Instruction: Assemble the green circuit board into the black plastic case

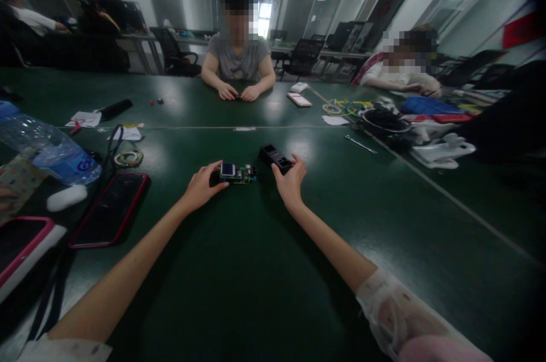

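Between the thumb and fingers of my left hand (203, 186) is a small green circuit board (242, 174) with a little square screen at its left end. My left hand is closed on the board's left end. My right hand (292, 181) grips a black plastic casing (273, 157) with cut-out openings, thumb on the near side and fingers on the far side. The casing lies at a slant, just right of the board and a little farther away. A narrow gap separates the two. My right fingers partly hide the casing's right end.
On the left are a phone in a red case (111, 209), a white earphone-like case (67, 197) and a large water bottle (55, 148). A wrench (360, 144), cables (379, 120) and white gloves (443, 150) lie at right. One person (239, 60) sits opposite, another (401, 74) at right.
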Available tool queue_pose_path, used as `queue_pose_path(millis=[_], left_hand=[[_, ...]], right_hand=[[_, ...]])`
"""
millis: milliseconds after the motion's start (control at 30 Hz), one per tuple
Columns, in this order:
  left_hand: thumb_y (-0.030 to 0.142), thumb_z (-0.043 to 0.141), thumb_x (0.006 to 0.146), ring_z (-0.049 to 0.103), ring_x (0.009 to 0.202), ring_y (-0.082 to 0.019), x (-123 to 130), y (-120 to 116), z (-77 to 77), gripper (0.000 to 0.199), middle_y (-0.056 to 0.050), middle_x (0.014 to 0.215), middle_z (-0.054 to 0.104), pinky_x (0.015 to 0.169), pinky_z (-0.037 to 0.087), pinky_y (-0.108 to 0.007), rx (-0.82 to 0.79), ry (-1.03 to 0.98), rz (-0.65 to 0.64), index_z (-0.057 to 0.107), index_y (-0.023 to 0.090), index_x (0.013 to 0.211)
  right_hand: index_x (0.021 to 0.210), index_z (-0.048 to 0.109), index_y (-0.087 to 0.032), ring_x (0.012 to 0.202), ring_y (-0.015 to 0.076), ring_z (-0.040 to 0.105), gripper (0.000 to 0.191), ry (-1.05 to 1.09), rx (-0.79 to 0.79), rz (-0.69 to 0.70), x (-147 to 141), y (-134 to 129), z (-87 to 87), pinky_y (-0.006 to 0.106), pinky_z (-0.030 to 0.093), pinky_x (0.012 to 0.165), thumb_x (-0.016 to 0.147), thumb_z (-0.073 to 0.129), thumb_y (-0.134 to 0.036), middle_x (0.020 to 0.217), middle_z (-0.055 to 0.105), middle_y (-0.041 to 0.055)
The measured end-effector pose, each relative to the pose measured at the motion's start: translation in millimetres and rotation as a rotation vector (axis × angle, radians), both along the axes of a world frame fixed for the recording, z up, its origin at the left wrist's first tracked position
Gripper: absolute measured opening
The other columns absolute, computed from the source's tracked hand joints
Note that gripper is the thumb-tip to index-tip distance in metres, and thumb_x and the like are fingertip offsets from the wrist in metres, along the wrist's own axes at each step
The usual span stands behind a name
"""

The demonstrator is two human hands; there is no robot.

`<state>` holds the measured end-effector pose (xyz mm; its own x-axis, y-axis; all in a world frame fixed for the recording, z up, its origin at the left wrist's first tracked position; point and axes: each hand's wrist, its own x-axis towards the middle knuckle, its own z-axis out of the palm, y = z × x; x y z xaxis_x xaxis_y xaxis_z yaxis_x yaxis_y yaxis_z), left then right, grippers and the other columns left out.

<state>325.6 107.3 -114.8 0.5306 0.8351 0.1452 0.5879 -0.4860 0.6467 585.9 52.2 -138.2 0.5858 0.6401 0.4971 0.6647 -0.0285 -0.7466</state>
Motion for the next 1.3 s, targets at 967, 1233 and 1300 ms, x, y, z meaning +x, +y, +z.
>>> queue_pose_path(millis=[967, 1233, 1300], left_hand=[[0.041, 0.06, 0.085, 0.047, 0.124, -0.03, 0.3, -3.4, 3.9, 0.064, -0.011, 0.132, 0.053, 0.1, 0.037, -0.051, 0.003, 0.01, 0.014, 0.034, 0.024, 0.141], [0.044, 0.06, 0.084, 0.047, 0.123, -0.029, 1.7, -2.6, 2.1, 0.061, -0.012, 0.132, 0.053, 0.099, 0.039, -0.049, 0.037, 0.032, 0.028, 0.038, 0.023, 0.138], [0.045, 0.06, 0.084, 0.048, 0.122, -0.029, 1.8, -2.3, 1.5, 0.061, -0.012, 0.131, 0.053, 0.099, 0.04, -0.048, 0.047, 0.041, 0.031, 0.04, 0.021, 0.137]], right_hand=[[0.123, 0.042, -0.015, 0.114, 0.0293, 0.044, 0.05, 0.08, -0.025, 0.028, -1.4, -1.9, 3.3, 0.049, 0.036, 0.1, 0.082, 0.057, -0.04, 0.119, 0.048, 0.0159], [0.118, 0.046, -0.014, 0.111, 0.0289, 0.047, 0.046, 0.045, -0.026, 0.032, -0.2, 0.0, 1.3, 0.049, 0.037, 0.098, 0.081, 0.057, -0.04, 0.116, 0.051, 0.0154], [0.118, 0.047, -0.014, 0.11, 0.0288, 0.047, 0.046, 0.031, -0.021, 0.024, 0.7, 1.2, -0.5, 0.048, 0.037, 0.098, 0.081, 0.058, -0.039, 0.115, 0.052, 0.0156]])
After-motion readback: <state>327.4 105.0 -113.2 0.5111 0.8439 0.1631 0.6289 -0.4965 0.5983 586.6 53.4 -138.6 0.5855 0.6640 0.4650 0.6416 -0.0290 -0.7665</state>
